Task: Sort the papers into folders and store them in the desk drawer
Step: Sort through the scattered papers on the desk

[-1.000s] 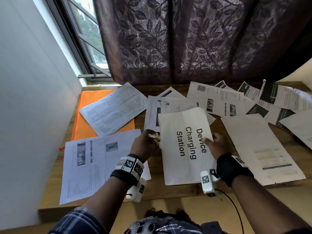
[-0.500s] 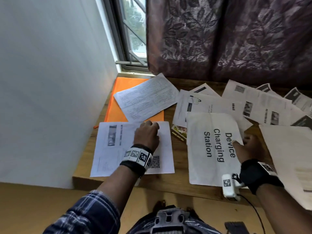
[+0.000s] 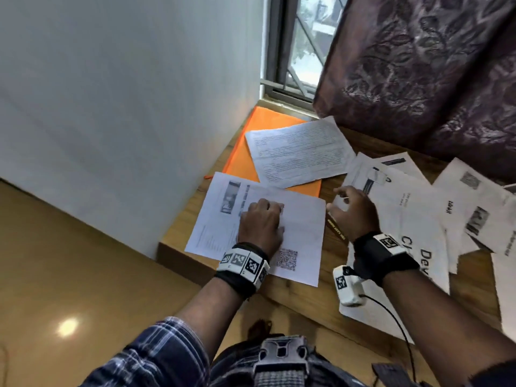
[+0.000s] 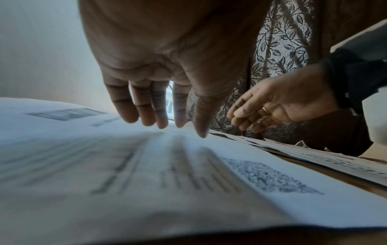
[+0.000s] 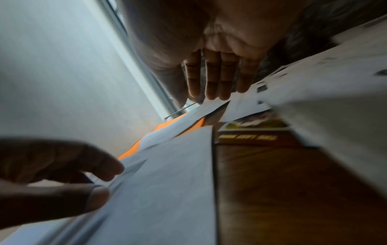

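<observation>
Left grip (image 3: 261, 222) flat, fingers straight, on printed sheet (image 3: 300, 219); right grip (image 3: 353, 212) loose, empty, just beside it.

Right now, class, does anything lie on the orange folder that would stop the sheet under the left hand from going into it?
Yes. A text-covered sheet lies across the orange folder, covering most of it. The QR-code sheet under the left hand also overlaps the folder's near edge. The right hand hovers beside it, holding nothing.
</observation>
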### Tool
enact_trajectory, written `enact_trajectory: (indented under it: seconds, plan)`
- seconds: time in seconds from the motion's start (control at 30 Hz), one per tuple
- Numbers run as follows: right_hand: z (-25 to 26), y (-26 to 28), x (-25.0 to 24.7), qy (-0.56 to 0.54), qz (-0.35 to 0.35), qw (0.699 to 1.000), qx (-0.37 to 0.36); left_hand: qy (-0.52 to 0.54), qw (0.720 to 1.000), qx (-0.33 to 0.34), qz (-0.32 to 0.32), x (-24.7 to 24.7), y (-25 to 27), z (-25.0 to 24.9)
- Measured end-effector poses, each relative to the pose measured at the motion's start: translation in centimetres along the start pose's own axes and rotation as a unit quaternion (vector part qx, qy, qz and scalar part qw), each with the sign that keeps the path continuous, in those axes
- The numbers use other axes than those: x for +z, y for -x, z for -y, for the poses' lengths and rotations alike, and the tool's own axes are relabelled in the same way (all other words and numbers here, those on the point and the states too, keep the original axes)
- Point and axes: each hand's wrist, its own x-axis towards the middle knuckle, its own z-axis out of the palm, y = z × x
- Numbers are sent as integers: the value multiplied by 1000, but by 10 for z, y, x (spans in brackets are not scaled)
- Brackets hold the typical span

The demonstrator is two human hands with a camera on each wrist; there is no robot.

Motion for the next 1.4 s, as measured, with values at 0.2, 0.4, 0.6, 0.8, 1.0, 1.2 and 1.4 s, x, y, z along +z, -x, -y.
enact_trajectory:
  seconds: [0.2, 0.4, 0.6, 0.8, 1.0, 1.2, 1.4]
  plan:
    - [46, -18, 38, 92, 107, 985, -104, -39, 991, -127, -7, -8, 18, 24]
    - [73, -30, 62, 194, 169, 959, -123, -20, 992, -121, -2, -7, 26, 38]
    - [90, -38, 67, 229, 184, 949, -111, -20, 995, -97, -25, -1, 34, 43]
    - [92, -43, 59, 109, 202, 971, -72, 5, 994, -104, -13, -9, 25, 55]
    - [67, -45, 39, -56, 152, 986, -49, 33, 981, -175, -82, -25, 12, 68]
    - [14, -25, 6, -213, 113, 969, 60, 212, 952, -183, -123, -43, -2, 63]
    - [-21, 5, -9, -341, 62, 924, 162, 396, 908, -129, -46, -30, -13, 29]
